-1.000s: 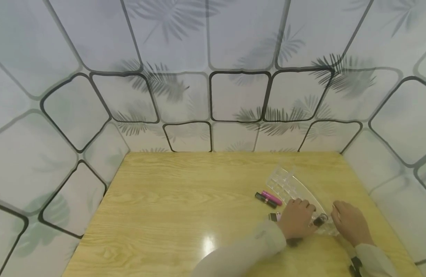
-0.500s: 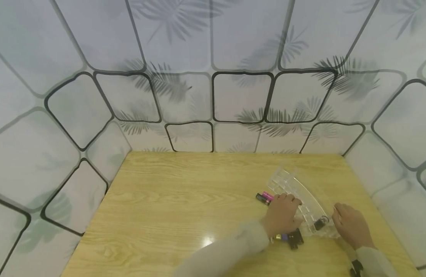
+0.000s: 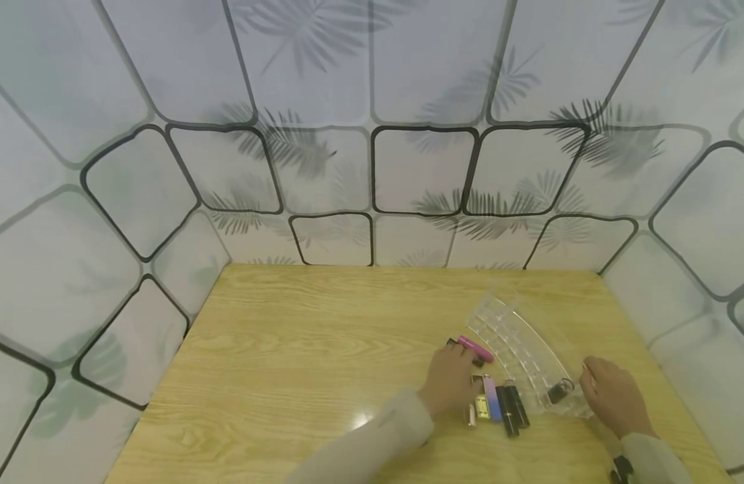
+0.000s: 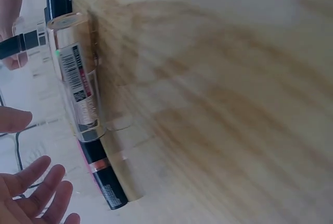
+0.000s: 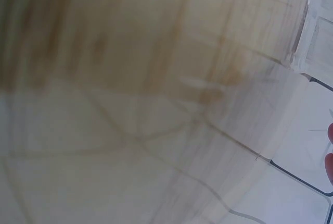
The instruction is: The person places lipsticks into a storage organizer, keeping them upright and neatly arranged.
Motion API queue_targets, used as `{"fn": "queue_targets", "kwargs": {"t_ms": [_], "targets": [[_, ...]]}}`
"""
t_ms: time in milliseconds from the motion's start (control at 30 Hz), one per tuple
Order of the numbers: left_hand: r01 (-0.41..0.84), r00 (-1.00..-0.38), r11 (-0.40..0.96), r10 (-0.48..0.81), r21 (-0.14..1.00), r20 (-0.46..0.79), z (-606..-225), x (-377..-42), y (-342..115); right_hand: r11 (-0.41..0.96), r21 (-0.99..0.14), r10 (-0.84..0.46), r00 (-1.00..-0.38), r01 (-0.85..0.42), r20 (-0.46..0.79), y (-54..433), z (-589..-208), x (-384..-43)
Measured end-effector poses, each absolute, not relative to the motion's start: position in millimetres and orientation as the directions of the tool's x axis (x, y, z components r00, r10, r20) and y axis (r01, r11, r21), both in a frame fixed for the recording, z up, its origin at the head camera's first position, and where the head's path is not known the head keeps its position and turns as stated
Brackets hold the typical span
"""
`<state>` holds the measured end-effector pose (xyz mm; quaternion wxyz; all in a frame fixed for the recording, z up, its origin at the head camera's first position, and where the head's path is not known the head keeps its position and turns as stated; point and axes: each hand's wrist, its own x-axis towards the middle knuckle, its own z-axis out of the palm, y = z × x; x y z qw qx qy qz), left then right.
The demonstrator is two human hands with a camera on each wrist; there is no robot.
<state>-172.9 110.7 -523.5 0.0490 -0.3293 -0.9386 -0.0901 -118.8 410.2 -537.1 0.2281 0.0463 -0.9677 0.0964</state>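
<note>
My left hand [image 3: 450,380], thumb and fingers spread in the left wrist view, hovers by the row of cosmetics. Its fingertips overlap a black tube [image 4: 106,177] with a rose-gold band in the head view. Beside that lies a pink tube [image 3: 476,348]. Nearer me are a gold-ended lipstick [image 3: 482,407], a blue-purple tube [image 3: 494,400] and two black tubes [image 3: 507,410]. A curved clear organizer [image 3: 523,346] stands to the right, with one dark lipstick [image 3: 559,391] in its near end. My right hand [image 3: 616,396], fingers curled, holds the organizer's right end; its grip is partly hidden.
A wood-grain table [image 3: 299,349] extends to the left. Patterned white walls [image 3: 420,175] close it in at the back and both sides. The organizer stands near the right wall.
My left hand has drawn away from the lipstick in the organizer, moving left over the loose tubes, several of which it uncovers. My right hand stays at the organizer's end.
</note>
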Motion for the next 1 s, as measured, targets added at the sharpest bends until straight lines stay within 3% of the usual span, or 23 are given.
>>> {"fn": "queue_targets", "kwargs": {"t_ms": [267,433,567,1000], "targets": [[0.516,-0.854,0.828,0.517,0.219,0.056,-539.9,-167.1,102.0,0.977,-0.163,-0.049,-0.896,-0.134,0.441,410.7,-537.2,-120.0],[0.517,-0.853,0.821,0.519,0.242,0.062,-541.0,-158.7,98.4,0.971,-0.163,-0.077,-0.872,-0.175,0.483,411.6,-538.0,-119.6],[0.553,-0.832,0.809,0.548,0.198,0.087,-546.5,-153.0,97.8,0.967,-0.143,-0.106,-0.846,-0.21,0.523,411.8,-538.5,-119.4],[0.534,-0.844,0.826,0.534,0.182,0.051,-544.7,-140.7,101.4,0.971,-0.16,-0.078,-0.869,-0.177,0.488,408.2,-535.1,-117.3]]}}
